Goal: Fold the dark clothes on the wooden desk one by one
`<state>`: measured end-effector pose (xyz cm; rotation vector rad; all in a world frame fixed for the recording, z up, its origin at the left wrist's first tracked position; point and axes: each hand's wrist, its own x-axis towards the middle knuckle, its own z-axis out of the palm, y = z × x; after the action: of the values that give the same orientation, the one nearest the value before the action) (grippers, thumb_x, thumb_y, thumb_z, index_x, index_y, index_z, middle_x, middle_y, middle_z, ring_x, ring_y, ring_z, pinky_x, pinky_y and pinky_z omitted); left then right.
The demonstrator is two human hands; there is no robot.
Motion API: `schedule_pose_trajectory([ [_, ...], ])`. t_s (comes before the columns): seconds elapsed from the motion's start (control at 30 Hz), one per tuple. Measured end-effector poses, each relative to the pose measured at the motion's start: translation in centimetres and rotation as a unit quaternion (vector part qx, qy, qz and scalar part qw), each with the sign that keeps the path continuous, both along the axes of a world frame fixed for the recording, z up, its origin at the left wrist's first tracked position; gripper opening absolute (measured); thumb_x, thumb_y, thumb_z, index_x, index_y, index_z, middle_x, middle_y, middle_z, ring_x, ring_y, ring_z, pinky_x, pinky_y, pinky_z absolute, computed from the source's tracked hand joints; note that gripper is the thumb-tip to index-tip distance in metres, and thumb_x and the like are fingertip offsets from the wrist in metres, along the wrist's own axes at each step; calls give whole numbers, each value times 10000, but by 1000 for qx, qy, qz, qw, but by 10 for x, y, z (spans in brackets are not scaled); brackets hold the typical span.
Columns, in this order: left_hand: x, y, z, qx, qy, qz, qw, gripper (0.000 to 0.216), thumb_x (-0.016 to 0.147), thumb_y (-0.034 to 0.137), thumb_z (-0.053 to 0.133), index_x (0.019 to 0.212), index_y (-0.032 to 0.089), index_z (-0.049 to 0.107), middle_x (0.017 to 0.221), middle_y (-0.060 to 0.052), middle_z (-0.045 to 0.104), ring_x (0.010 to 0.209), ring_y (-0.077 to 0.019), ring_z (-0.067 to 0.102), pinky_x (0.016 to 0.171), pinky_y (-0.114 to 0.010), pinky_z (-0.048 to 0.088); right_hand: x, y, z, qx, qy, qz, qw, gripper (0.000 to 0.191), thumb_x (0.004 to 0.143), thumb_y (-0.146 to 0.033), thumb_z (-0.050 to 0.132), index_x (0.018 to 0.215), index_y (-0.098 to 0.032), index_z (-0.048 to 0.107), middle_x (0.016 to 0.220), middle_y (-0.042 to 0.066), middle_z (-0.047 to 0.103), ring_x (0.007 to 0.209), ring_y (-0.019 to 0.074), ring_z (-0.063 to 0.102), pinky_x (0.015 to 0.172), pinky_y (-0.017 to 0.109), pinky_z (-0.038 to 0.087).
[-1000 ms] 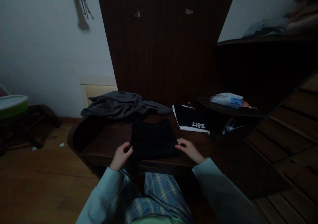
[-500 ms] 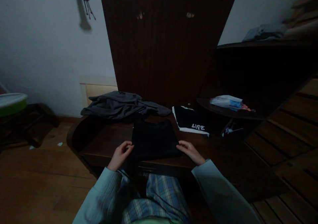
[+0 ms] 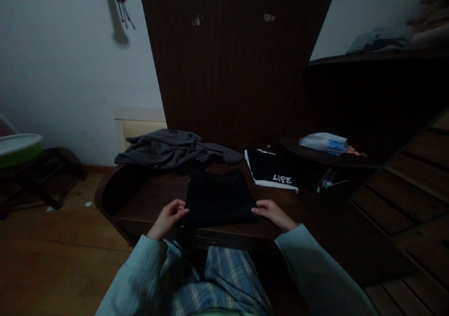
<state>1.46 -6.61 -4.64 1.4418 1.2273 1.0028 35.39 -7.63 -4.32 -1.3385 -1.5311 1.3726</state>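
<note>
A folded black garment point(image 3: 220, 199) is laid near the front edge of the wooden desk point(image 3: 150, 197), its sides pinched between barely parted thumb and fingers of the left hand point(image 3: 169, 217) and right hand point(image 3: 275, 213). It is judged light, soft and limp, best gripped at both near corners. The back is partly blocked by a crumpled grey garment point(image 3: 175, 147) and a white-edged printed garment point(image 3: 270, 167).

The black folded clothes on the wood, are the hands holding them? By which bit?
Yes, the folded black garment is pinched by its side edges, towards the near corners: the left hand on its left edge, the right hand on its right.
</note>
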Motion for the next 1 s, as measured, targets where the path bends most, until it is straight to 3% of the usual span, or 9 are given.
schedule_pose_trajectory([
  [0.5, 2, 1, -6, 39, 4, 29, 999, 310, 608, 456, 580, 689, 176, 476, 601, 55, 445, 567, -88, 437, 531, -193, 363, -3, 0, -1, -7, -6, -48, 999, 434, 399, -491, 741, 524, -163, 486, 493, -57, 499, 503, 97, 473, 533, 232, 364],
  [0.7, 3, 1, -10, 53, 52, 40, 996, 304, 668, 483, 516, 701, 183, 479, 611, 50, 453, 585, -101, 438, 533, -196, 367, -3, 4, 1, -30, 42, -30, 998, 468, 581, -612, 578, 575, -144, 562, 537, -8, 545, 513, 98, 498, 522, 233, 377],
  [0.87, 9, 1, 0, 53, 116, 78, 989, 321, 707, 483, 450, 741, 182, 558, 691, 3, 581, 702, -155, 534, 629, -236, 411, -2, 7, 8, -79, 61, -16, 995, 414, 574, -553, 632, 629, -146, 578, 568, -10, 563, 524, 88, 512, 518, 218, 390],
  [1.0, 13, 5, -4, 69, 153, 92, 981, 289, 704, 444, 450, 747, 189, 579, 730, -18, 634, 731, -178, 578, 659, -252, 421, -3, 9, 14, -96, 30, 35, 994, 402, 563, -530, 659, 599, -139, 578, 572, -23, 559, 538, 74, 505, 558, 214, 404],
])
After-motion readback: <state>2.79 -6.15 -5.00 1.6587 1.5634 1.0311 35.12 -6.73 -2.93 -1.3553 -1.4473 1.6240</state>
